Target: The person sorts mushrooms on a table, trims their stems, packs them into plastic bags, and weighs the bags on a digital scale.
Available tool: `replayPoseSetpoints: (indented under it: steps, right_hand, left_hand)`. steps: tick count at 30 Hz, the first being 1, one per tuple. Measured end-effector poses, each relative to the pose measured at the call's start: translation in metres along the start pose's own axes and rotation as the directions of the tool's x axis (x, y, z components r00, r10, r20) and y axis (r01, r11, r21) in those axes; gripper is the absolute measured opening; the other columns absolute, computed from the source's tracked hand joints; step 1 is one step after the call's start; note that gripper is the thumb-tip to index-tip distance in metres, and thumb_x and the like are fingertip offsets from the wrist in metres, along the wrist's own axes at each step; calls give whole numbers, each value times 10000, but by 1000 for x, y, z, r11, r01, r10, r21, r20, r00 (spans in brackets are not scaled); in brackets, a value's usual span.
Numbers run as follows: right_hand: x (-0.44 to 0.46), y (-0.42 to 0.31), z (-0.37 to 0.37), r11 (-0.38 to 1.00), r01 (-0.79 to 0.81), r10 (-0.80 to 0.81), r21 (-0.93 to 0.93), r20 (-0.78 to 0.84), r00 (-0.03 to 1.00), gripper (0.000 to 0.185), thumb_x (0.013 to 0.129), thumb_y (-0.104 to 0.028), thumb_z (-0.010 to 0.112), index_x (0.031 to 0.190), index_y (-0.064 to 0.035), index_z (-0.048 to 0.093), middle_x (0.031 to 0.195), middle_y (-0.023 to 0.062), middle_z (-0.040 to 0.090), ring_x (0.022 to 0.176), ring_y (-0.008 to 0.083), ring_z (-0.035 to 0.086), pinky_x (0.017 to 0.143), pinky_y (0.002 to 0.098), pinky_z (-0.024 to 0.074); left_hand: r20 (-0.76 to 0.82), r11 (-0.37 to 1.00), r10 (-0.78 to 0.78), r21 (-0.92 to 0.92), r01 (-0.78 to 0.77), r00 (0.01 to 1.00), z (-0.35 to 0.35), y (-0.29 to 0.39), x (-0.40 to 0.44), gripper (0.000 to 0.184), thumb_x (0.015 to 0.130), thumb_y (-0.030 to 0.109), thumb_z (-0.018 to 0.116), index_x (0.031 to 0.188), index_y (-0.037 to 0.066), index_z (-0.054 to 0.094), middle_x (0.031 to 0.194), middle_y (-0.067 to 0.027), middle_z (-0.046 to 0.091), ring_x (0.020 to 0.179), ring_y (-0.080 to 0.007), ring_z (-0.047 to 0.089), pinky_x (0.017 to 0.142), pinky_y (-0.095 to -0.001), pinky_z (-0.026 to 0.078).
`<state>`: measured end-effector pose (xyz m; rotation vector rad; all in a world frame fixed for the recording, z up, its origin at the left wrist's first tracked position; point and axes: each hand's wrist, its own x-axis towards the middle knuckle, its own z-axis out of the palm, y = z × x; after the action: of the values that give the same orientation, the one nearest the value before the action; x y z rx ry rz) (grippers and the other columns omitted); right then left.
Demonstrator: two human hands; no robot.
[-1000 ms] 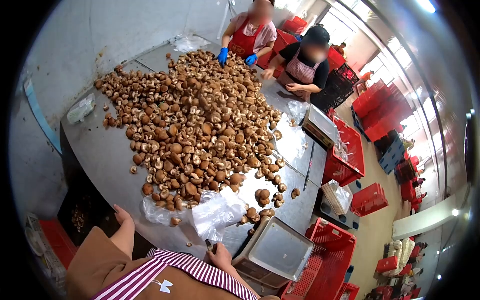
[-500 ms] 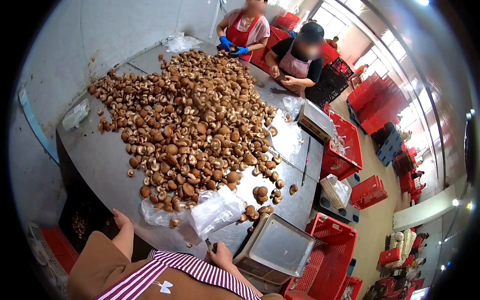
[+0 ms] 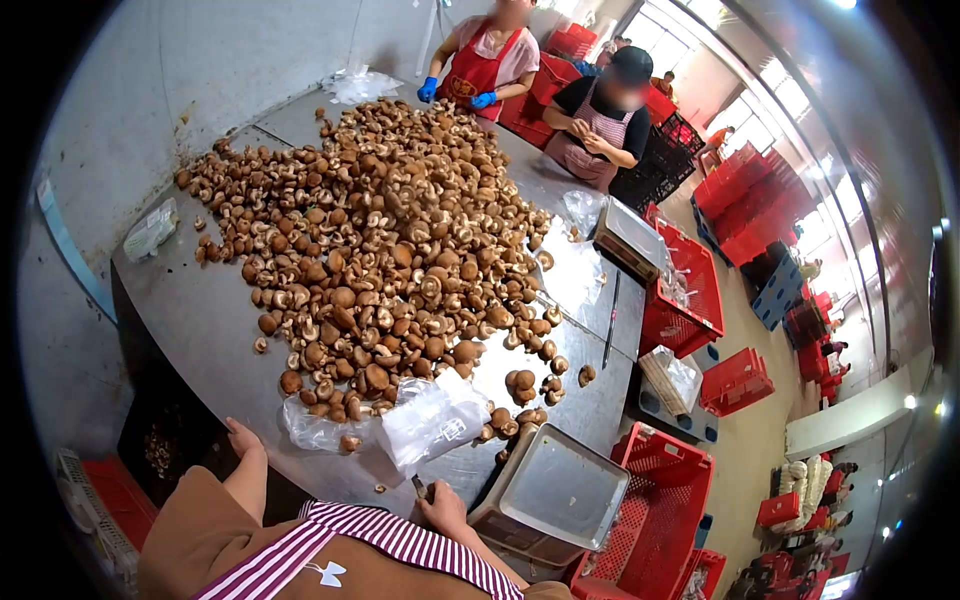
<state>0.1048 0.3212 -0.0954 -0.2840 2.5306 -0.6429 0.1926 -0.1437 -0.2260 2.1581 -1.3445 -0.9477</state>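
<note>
My left hand (image 3: 244, 440) rests at the near left edge of the metal table (image 3: 190, 330), fingers stretched out and holding nothing. At the near edge, left of a scale (image 3: 562, 492), my right hand (image 3: 444, 507) is closed around what looks like a small knife (image 3: 419, 486), its short blade pointing up and left. Just beyond that hand lie white plastic bags (image 3: 432, 428), partly against the mushrooms. A large heap of brown mushrooms (image 3: 385, 240) covers the middle of the table. A few loose mushrooms (image 3: 521, 384) sit to its right.
Across the table stand a person in a red apron and blue gloves (image 3: 490, 60) and a person in a dark cap (image 3: 600, 120). Red crates (image 3: 655, 500) stand along the right side. A second scale (image 3: 632, 240) and a thin dark rod (image 3: 611, 325) are at the right.
The gloved person's hands have moved apart. The capped person has straightened and brought both hands together higher up. My hands stay nearly in place.
</note>
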Motion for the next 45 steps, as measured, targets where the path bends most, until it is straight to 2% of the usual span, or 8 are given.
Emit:
replayPoseSetpoints:
  steps: [16, 20, 21, 23, 24, 28, 38, 45]
  right_hand:
    - [1, -3, -3, 1000, -15, 15, -7, 24, 1000, 375, 807, -319, 702, 1016, -38, 568, 997, 196, 638, 939, 397, 624, 790, 489, 485]
    - [0, -3, -3, 1000, -18, 18, -1, 28, 999, 397, 808, -328, 709, 1029, -32, 563, 997, 209, 637, 940, 412, 619, 791, 497, 483]
    - [2, 1, 1, 1000, -5, 5, -1, 10, 1000, 398, 805, -324, 716, 1023, -30, 559, 991, 214, 635, 939, 417, 617, 789, 500, 482]
    - [0, 1, 3, 1000, -14, 14, -6, -4, 1000, 398, 796, -309, 731, 1008, -24, 551, 978, 221, 631, 936, 424, 614, 785, 501, 481]
    - [2, -1, 3, 999, -28, 28, -15, -14, 1000, 398, 789, -297, 740, 999, -20, 547, 970, 223, 629, 932, 427, 612, 781, 501, 481]
    - [2, -3, 1, 1000, 10, -10, 1, -44, 999, 380, 770, -253, 754, 971, -10, 542, 950, 224, 620, 909, 428, 610, 769, 497, 482]
    - [-3, -9, -1, 998, -60, 60, 0, -2, 998, 338, 803, -243, 732, 974, -32, 531, 940, 200, 641, 891, 403, 627, 756, 481, 489]
    - [-4, 10, 0, 972, -194, 215, 129, -180, 960, 335, 834, -255, 713, 996, -10, 552, 834, 188, 673, 799, 377, 659, 719, 454, 499]
  left_hand:
    - [49, 1000, -13, -16, 14, 999, -8, 11, -8, 777, 960, 619, 354, 1228, -80, 561, 1248, -291, 580, 1162, -427, 551, 1003, -455, 421]
    - [168, 971, 20, -239, 21, 986, 1, -4, 6, 752, 972, 594, 340, 1233, -71, 573, 1233, -275, 597, 1171, -412, 555, 1011, -462, 420]
    - [92, 966, 115, -243, -90, 989, 9, -15, 15, 743, 979, 577, 336, 1213, -82, 588, 1229, -268, 606, 1162, -403, 567, 1009, -455, 426]
    - [133, 981, 82, -185, -57, 988, -11, 10, -11, 757, 979, 576, 330, 1213, -100, 577, 1231, -293, 593, 1159, -435, 558, 1015, -452, 422]
    - [73, 998, 18, -67, -13, 997, -16, 20, -21, 777, 967, 596, 333, 1217, -100, 573, 1233, -304, 586, 1171, -446, 545, 1019, -459, 417]
    - [-12, 1000, 17, 17, -17, 1000, -12, 18, -21, 798, 959, 610, 333, 1233, -106, 554, 1227, -307, 587, 1177, -446, 539, 1021, -462, 411]
    - [6, 998, 58, -2, -58, 998, -14, 17, -24, 814, 960, 619, 326, 1277, -108, 509, 1250, -303, 573, 1173, -443, 535, 1004, -461, 410]
    - [-1, 996, 82, 38, -82, 997, -12, 13, -18, 770, 961, 615, 318, 1200, -77, 555, 1179, -292, 610, 1129, -440, 560, 982, -477, 420]
